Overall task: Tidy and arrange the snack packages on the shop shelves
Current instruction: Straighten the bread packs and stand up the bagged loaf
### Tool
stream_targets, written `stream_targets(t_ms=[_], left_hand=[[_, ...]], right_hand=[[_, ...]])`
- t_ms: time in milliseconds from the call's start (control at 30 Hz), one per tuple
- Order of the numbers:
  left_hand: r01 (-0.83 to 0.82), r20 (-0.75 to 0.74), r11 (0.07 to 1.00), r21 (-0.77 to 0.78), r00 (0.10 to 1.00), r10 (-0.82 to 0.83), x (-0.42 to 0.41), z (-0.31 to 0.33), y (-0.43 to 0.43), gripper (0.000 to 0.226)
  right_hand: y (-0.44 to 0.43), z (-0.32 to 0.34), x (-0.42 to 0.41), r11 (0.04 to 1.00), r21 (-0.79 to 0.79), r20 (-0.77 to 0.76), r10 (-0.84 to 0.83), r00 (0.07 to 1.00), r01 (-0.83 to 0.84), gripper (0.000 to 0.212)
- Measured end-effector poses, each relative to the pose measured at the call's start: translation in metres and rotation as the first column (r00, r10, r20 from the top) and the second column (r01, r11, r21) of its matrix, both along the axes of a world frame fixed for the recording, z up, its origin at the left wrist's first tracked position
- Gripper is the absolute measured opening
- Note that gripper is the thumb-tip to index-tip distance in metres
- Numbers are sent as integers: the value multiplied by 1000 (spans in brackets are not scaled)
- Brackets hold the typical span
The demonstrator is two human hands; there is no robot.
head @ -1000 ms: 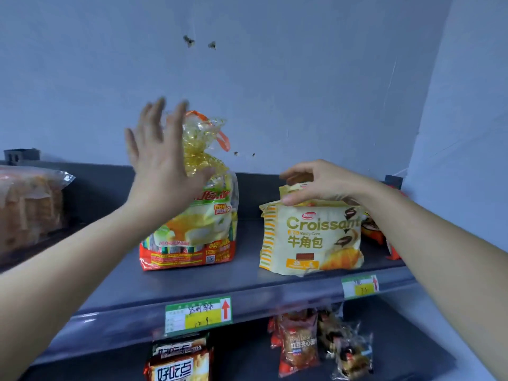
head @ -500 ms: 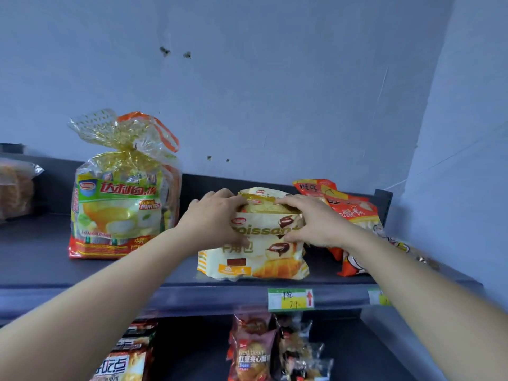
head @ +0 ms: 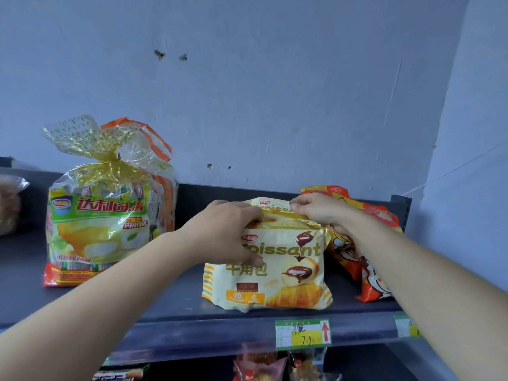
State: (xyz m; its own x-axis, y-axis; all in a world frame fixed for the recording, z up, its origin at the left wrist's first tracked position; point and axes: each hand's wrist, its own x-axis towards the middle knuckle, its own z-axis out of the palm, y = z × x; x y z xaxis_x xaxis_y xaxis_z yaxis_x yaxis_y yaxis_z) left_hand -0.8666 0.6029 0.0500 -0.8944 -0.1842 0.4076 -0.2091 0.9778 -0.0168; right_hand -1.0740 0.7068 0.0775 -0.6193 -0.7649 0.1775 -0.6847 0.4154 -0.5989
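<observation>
1. Pale blue walls back a dark grey shelf [head: 170, 306] that carries the snack packages.
2. The step in hand centres on the front croissant pack [head: 277, 276]. It stands upright near the shelf's front edge, with a price label [head: 302, 332] at its 6 o'clock.
3. The fingers of the left hand [head: 228, 235] curl over its top left corner, thumb down on the printed face. The fingers of the right hand [head: 316, 211] pinch its top seam at about 1 o'clock. So both hands grip this one pack, and I judge it is being squared up, not yet released.
4. A rear croissant pack [head: 270, 204] stands directly behind at 12 o'clock, close against the front one. Only its top strip shows.
5. The tied bag [head: 101, 229] at 9 o'clock looks finished. It is upright, label forward, well apart from the croissants, and no hand is on it.
6. The orange packs [head: 368, 248] at 3 o'clock look like work left. They lean and overlap just beside the croissant pack, and whether they touch it I cannot tell.
7. A clear bag [head: 9, 204] at far 9 o'clock is cropped, and the lower packs [head: 261, 365] at 6 o'clock are mostly hidden, so their order cannot be judged.
</observation>
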Motion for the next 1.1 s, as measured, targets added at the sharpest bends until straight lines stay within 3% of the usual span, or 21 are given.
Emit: stream_targets(t_ms=[100,233,367,433,500,567,667,767,833,900,967,1100], left_hand=[[13,15,999,29,1000,-13,2,1,-1,70],[22,40,1000,17,999,-22,3,3,-1,73],[-22,52,993,114,999,16,-1,7,5,98],[-73,-6,980,187,997,75,-8,10,7,103],[-138,-26,983,122,990,142,-18,11,8,107],[-149,64,987,67,987,145,-27,13,7,118],[-159,295,972,174,950,102,-36,25,10,132],[-207,384,933,295,919,83,-39,36,15,110],[-216,398,929,300,914,84,-39,37,18,106],[-228,397,933,280,912,103,-38,37,20,106],[-237,389,930,282,914,115,-37,36,23,103],[-238,372,918,318,922,111,-36,36,27,102]], right_hand=[[-20,0,-4,997,81,-44,9,999,-5,49],[-36,5,-7,992,123,70,18,997,-27,59],[-41,6,-10,996,88,-113,3,994,7,36],[-40,8,-10,998,3,-146,60,987,-60,16],[-35,14,-7,981,28,-197,192,961,-191,7],[-31,20,-3,952,70,-248,306,919,-298,7],[-29,24,-7,931,113,-249,366,897,-348,10],[-31,27,-20,911,108,-158,411,898,-398,8],[-36,26,-29,910,-21,-30,413,910,-413,9],[-46,25,-42,936,-108,-12,335,942,-334,13],[-60,21,-58,967,-61,-45,244,969,-246,18],[-84,11,-77,964,184,-31,201,979,-192,35]])
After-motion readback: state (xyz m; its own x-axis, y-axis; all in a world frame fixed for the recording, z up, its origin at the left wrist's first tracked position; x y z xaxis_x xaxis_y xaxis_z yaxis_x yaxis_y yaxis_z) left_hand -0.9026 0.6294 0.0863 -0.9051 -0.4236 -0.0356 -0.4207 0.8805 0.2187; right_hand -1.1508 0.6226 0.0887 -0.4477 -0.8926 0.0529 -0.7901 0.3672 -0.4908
